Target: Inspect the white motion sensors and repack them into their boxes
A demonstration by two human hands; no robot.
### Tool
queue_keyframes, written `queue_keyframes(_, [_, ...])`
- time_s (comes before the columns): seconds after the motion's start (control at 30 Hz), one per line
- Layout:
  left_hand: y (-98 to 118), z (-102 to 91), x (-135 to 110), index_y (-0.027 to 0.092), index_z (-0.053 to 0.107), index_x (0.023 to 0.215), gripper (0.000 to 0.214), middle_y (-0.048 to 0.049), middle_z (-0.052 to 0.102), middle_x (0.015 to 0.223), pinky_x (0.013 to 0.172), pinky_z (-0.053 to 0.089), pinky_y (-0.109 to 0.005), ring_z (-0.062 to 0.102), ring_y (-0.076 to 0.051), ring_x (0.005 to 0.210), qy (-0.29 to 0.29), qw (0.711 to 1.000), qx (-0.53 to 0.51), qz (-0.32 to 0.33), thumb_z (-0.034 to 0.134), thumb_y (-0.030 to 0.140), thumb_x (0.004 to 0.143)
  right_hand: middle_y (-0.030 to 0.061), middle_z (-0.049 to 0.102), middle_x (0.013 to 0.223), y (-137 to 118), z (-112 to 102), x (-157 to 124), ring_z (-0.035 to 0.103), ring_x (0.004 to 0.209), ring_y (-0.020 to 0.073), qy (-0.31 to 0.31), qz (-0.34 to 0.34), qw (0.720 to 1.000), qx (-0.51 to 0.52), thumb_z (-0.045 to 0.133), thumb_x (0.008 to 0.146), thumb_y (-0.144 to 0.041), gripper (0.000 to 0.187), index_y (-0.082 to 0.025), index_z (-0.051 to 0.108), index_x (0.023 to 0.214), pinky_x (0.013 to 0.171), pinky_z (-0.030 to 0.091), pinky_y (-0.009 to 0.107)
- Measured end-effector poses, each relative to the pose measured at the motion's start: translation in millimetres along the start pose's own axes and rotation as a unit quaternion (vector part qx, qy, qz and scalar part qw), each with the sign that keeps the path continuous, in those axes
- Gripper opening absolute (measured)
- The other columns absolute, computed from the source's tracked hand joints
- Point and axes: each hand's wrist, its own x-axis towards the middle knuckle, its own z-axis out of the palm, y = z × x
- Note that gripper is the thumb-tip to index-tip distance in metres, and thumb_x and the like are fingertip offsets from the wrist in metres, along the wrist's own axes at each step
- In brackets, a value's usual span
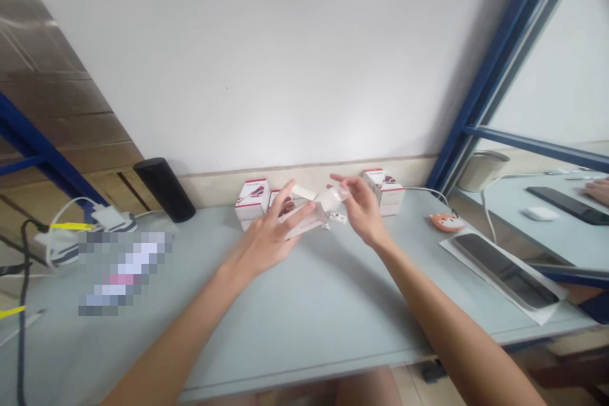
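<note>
My left hand is wrapped around a small white carton, tilted on its side with its end flap open towards the right. At that open end, my right hand pinches a clear, crinkled plastic piece; blur hides whether it is a bag or a tray. Just below it, small white parts lie on the desk. Behind my left hand stand white-and-red boxes, partly covered by my fingers. More such boxes are stacked close behind my right hand.
A black cylinder stands at the left by the wall, near power strips and cables. To the right lie an orange animal-shaped item and a dark slab on a white sheet. Beyond the blue frame, another person's hand shows.
</note>
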Motion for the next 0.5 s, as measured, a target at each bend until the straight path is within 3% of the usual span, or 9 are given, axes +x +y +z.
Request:
queue_keyframes(0.07, [-5.8,-6.7,20.1,0.043,0.031,0.156,0.078,-0.0153,0.025,0.169,0.064,0.062,-0.029,0.07,-0.027,0.119,0.022,1.0,0.022,-0.006,0.068,0.014,0.093,0.0116,0.072,0.126,-2.1,-13.2,8.8,0.072,0.1,0.0207,0.104,-0.008,0.994,0.031,0.057,0.097,-0.055,0.032,-0.026,0.046,0.104,0.085,0.061,0.038])
queue_keyframes(0.13, [-11.2,-8.5,44.0,0.04,0.034,0.156,0.076,-0.0151,0.031,0.164,0.07,0.064,-0.035,0.071,-0.028,0.114,0.016,0.998,0.03,-0.044,0.069,0.017,0.092,0.007,0.072,0.11,-1.6,-31.8,19.1,0.072,0.096,0.0204,0.24,-0.015,0.97,0.03,0.051,0.098,-0.052,0.028,-0.028,0.041,0.108,0.082,0.062,0.038])
queue_keyframes(0.2, [-15.2,-0.7,69.6,0.036,0.034,0.158,0.073,-0.0122,0.046,0.154,0.083,0.063,-0.041,0.071,-0.028,0.114,-0.034,0.997,0.005,-0.067,0.066,0.022,0.094,0.005,0.068,0.103,1.0,-50.8,27.7,0.072,0.096,0.0218,0.353,-0.023,0.935,0.005,0.046,0.099,-0.048,0.024,-0.029,0.037,0.11,0.082,0.062,0.04])
queue_keyframes(0.27, [-18.2,19.1,93.2,0.032,0.035,0.16,0.069,-0.0091,0.058,0.149,0.107,0.053,-0.046,0.061,-0.03,0.132,-0.109,0.992,-0.053,-0.036,0.06,0.02,0.097,0.0067,0.064,0.103,4.4,-64.9,32.3,0.07,0.1,0.0237,0.422,-0.029,0.905,-0.044,0.042,0.1,-0.046,0.021,-0.028,0.036,0.108,0.083,0.061,0.041])
queue_keyframes(0.3, [-19.8,33.0,103.1,0.031,0.039,0.16,0.069,-0.0083,0.059,0.151,0.114,0.047,-0.047,0.057,-0.031,0.137,-0.149,0.985,-0.085,-0.027,0.061,0.02,0.096,0.0082,0.063,0.103,6.0,-69.2,33.0,0.069,0.1,0.0245,0.439,-0.028,0.895,-0.074,0.04,0.1,-0.046,0.02,-0.028,0.036,0.108,0.084,0.061,0.041])
queue_keyframes(0.37, [-23.8,64.2,117.2,0.029,0.045,0.157,0.069,-0.0086,0.054,0.158,0.12,0.038,-0.046,0.051,-0.031,0.143,-0.208,0.962,-0.158,-0.078,0.066,0.02,0.092,0.0113,0.061,0.104,8.1,-72.4,32.1,0.068,0.099,0.0259,0.444,-0.019,0.887,-0.13,0.036,0.101,-0.046,0.022,-0.026,0.038,0.111,0.085,0.058,0.041])
queue_keyframes(0.5, [-34.0,110.6,125.7,0.024,0.064,0.141,0.049,-0.0106,0.063,0.149,0.11,0.047,-0.042,0.062,-0.032,0.131,-0.243,0.94,-0.202,-0.129,0.064,0.024,0.091,0.0155,0.061,0.107,9.6,-67.4,28.1,0.066,0.102,0.0295,0.412,-0.005,0.893,-0.179,0.031,0.102,-0.048,0.03,-0.024,0.038,0.119,0.084,0.055,0.042])
